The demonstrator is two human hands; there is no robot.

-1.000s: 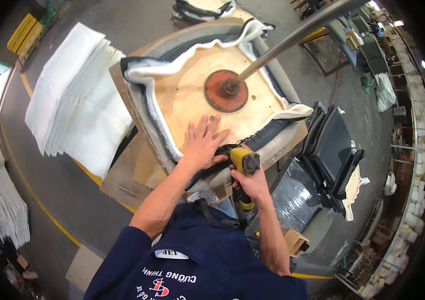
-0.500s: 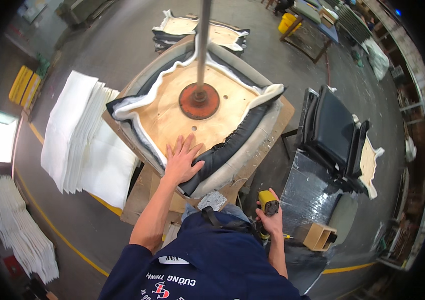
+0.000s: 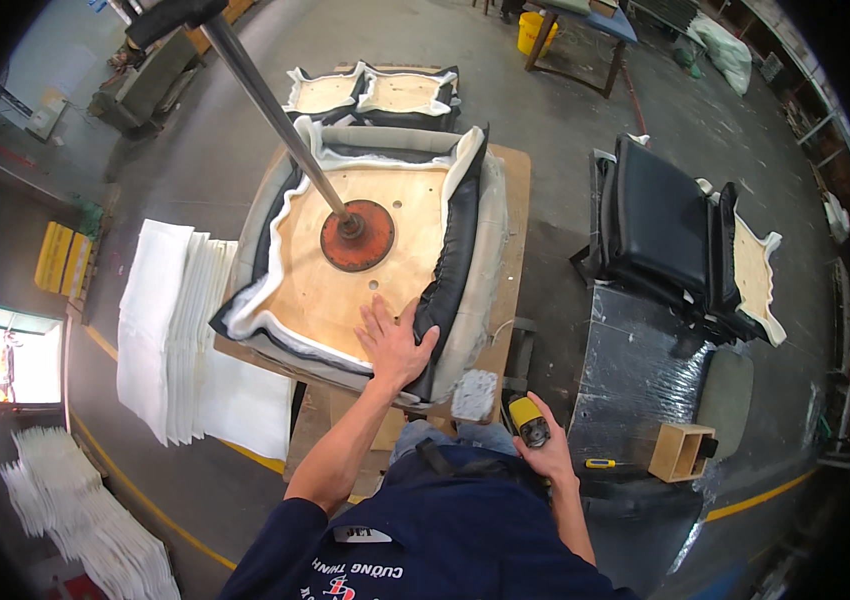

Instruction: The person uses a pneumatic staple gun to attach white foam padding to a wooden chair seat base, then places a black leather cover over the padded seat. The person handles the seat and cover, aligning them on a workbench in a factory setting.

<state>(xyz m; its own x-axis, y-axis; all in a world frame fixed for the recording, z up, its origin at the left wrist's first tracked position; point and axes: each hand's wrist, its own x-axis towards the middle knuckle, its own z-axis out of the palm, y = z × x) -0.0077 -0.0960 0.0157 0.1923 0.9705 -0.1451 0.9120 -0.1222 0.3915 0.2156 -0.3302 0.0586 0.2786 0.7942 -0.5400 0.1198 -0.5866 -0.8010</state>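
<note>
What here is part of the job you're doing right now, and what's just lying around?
In use:
left hand flat on the seat frame
press disc on its pole
yellow tool in the right hand

Lying about:
white sheets
black seats
wooden box
two frames

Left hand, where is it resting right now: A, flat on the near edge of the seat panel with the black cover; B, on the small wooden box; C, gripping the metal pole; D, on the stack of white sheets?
A: the left hand lies spread on the near edge of the seat panel, where its black cover wraps over.
</note>
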